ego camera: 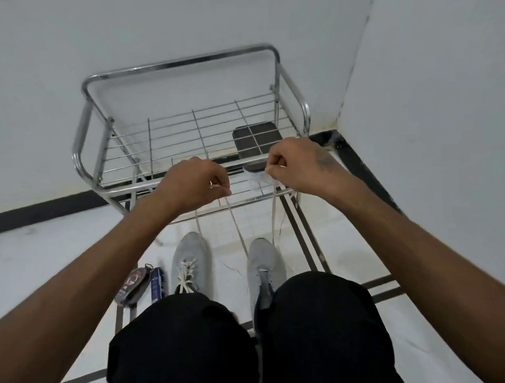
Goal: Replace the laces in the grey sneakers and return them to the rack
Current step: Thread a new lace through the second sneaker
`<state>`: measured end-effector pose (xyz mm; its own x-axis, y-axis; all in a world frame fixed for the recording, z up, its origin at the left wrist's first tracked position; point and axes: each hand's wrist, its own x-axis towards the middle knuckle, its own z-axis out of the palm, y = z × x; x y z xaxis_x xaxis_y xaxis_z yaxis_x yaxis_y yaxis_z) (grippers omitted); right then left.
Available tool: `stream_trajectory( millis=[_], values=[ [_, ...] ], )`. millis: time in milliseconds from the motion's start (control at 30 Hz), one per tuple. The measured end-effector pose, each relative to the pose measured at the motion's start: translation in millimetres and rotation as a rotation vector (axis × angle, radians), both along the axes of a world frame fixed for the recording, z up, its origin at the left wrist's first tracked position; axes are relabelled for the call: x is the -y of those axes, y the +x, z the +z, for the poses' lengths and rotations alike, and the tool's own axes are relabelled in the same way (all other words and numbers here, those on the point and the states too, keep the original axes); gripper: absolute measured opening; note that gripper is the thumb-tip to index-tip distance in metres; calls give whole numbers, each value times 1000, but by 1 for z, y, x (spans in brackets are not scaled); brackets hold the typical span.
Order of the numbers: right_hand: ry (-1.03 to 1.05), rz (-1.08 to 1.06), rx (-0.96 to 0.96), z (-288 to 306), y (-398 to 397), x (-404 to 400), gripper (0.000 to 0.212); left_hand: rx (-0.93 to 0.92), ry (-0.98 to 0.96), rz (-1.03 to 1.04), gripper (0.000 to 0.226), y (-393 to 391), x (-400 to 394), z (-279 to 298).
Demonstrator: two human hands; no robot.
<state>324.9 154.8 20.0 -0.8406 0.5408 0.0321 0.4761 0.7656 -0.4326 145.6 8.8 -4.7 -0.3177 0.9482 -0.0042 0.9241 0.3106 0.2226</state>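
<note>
Two grey sneakers stand on the white floor in front of my knees. The left sneaker [190,262] is laced with a cream lace. The right sneaker [264,265] has open eyelets near the tongue. My left hand [194,184] and my right hand [299,166] are raised in front of the metal rack [181,62], each pinching a cream lace [237,229]. Strands hang from both hands down toward the right sneaker; one strand also drops toward the left sneaker's toe.
A dark square pad [258,136] lies on the rack's lower wire shelf at the right. A dark pouch [134,284] and a blue can [158,283] lie on the floor left of the sneakers. White walls meet in a corner at the right.
</note>
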Motion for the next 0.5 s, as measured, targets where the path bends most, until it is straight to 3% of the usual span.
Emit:
stream_trajectory(
  millis=[267,500],
  values=[
    [-65,-8,-228,46,5,4,6,214,182,64,11,0,5,53],
    [-115,11,-306,62,-1,6,5,451,422,89,10,5,4,82]
  ],
)
